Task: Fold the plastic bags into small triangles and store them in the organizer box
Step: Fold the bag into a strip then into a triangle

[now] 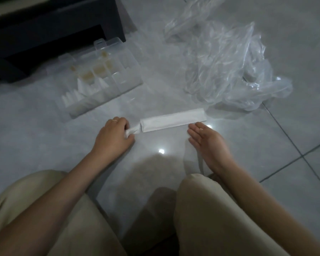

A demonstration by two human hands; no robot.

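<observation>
Bag (173, 119) folded into strip on floor (174, 141); left hand (113, 134) pinches its twisted end, right hand (205, 139) beside it, fingers straight together

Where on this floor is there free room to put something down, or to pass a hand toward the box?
Bare floor lies between the organizer box and the loose bags, beyond the folded strip; also between the left hand and right hand, and left of the left hand. Crowded where the strip's right end nears the bags.
</observation>
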